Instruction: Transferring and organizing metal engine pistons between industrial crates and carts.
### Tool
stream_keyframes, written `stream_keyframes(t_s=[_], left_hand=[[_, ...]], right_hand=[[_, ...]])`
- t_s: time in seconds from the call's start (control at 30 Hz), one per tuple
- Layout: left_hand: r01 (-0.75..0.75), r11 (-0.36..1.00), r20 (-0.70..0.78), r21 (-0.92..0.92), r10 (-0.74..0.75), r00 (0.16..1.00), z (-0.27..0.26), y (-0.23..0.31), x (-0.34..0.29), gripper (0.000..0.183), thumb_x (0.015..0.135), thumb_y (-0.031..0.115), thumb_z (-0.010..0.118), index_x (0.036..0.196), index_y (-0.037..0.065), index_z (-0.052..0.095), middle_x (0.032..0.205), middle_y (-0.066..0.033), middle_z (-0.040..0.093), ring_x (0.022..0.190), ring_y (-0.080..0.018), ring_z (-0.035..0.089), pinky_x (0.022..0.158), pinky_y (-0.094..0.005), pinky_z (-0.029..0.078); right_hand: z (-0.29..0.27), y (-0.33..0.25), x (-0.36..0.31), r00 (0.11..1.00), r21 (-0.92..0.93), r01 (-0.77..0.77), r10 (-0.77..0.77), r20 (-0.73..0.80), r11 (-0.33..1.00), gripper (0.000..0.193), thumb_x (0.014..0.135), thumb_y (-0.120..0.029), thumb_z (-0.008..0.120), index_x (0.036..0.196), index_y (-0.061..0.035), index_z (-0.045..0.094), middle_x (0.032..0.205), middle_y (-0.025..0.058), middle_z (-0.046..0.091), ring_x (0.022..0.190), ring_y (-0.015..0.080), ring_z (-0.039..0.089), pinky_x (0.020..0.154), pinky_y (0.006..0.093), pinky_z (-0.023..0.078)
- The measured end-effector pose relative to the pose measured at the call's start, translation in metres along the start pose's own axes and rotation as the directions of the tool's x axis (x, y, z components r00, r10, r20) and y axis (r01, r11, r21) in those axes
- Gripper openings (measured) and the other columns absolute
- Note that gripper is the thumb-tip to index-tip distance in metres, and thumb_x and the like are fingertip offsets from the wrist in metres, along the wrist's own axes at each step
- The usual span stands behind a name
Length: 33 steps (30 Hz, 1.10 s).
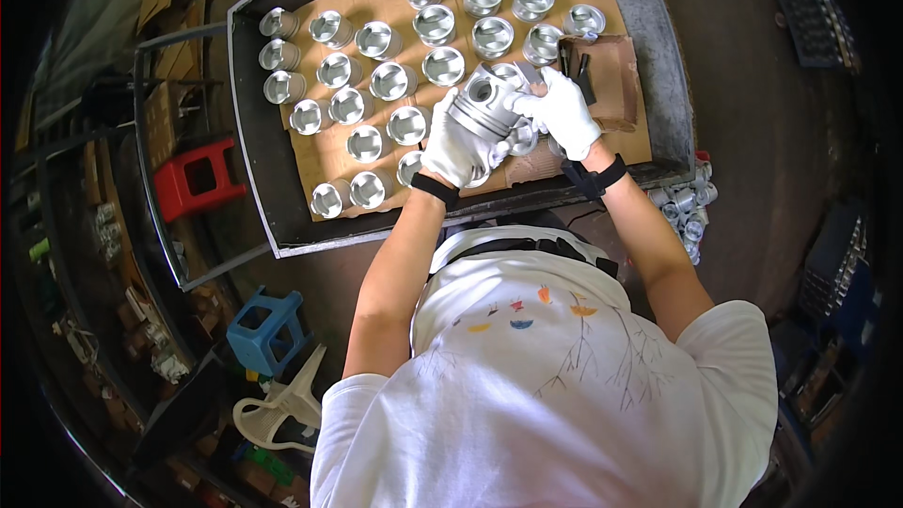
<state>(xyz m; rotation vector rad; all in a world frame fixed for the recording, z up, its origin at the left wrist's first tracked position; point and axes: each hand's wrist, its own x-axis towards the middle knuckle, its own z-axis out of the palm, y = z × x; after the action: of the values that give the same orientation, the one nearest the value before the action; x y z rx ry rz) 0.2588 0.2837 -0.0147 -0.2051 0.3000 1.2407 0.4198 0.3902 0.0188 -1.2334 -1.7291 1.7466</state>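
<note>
A silver metal piston (482, 111) is held up over the near part of the table, tilted so that its round pin hole and ring grooves show. My left hand (453, 146), in a white glove, is closed around its left and lower side. At the piston's right side is my right hand (562, 111), also gloved in white. Its fingers are pressed together, and what lies in them, if anything, I cannot make out. Beneath and behind the hands stand more pistons, such as one (443, 66) just beyond my left hand, partly hiding one another.
Several pistons (390, 81) stand in loose rows on brown cardboard (315, 146) inside a metal-rimmed table (246, 132). An open carton (616, 85) with dark tools (583, 66) sits right of my right hand. A red stool (199, 179), a blue stool (266, 331) and stacked metal parts (685, 212) flank the table.
</note>
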Motion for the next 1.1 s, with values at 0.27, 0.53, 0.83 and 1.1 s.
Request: stream_keyframes(t_s=[0.27, 0.53, 0.83, 1.1], left_hand=[[-0.187, 0.979, -0.144, 0.078, 0.197, 0.970, -0.027, -0.003, 0.012, 0.054, 0.092, 0.036, 0.054, 0.135, 0.004, 0.046, 0.133, -0.0160, 0.054, 0.121, -0.0328, 0.054, 0.100, -0.0505, 0.046], [-0.223, 0.956, -0.191, 0.192, 0.259, 0.947, -0.035, -0.012, 0.009, 0.048, 0.090, 0.028, 0.061, 0.131, 0.006, 0.048, 0.125, -0.0137, 0.058, 0.114, -0.0273, 0.059, 0.089, -0.0454, 0.055], [-0.190, 0.967, -0.143, 0.167, 0.214, 0.966, -0.016, -0.003, 0.003, 0.055, 0.093, 0.046, 0.049, 0.133, 0.009, 0.048, 0.121, -0.0126, 0.061, 0.097, -0.0251, 0.064, 0.061, -0.0357, 0.057], [-0.200, 0.979, -0.286, 0.046, 0.205, 0.936, -0.030, 0.002, 0.005, 0.053, 0.095, 0.046, 0.047, 0.130, 0.007, 0.049, 0.118, -0.0143, 0.063, 0.090, -0.0311, 0.065, 0.064, -0.0398, 0.056]], right_hand=[[0.008, 0.031, 0.024, 0.991, -0.172, 0.071, -0.089, -0.100, 0.983, 0.028, 0.075, -0.022, 0.076, 0.082, 0.0009, 0.061, 0.070, 0.0090, 0.062, 0.059, 0.0158, 0.056, 0.056, 0.0316, 0.047], [0.017, 0.045, 0.035, 0.989, -0.101, 0.043, -0.057, -0.136, 0.994, 0.029, 0.075, -0.023, 0.076, 0.085, 0.0003, 0.062, 0.073, 0.0132, 0.065, 0.061, 0.0187, 0.062, 0.053, 0.0329, 0.048], [0.010, 0.015, 0.021, 0.986, -0.013, 0.061, -0.062, -0.152, 0.998, 0.027, 0.082, -0.020, 0.071, 0.099, -0.0012, 0.063, 0.081, 0.0087, 0.069, 0.072, 0.0166, 0.064, 0.065, 0.0308, 0.050], [-0.086, 0.104, 0.039, 0.864, -0.701, -0.409, 0.000, -0.503, 0.584, 0.031, 0.089, -0.025, 0.050, 0.106, -0.0023, 0.061, 0.110, 0.0276, 0.064, 0.102, 0.0438, 0.062, 0.086, 0.0502, 0.050]])
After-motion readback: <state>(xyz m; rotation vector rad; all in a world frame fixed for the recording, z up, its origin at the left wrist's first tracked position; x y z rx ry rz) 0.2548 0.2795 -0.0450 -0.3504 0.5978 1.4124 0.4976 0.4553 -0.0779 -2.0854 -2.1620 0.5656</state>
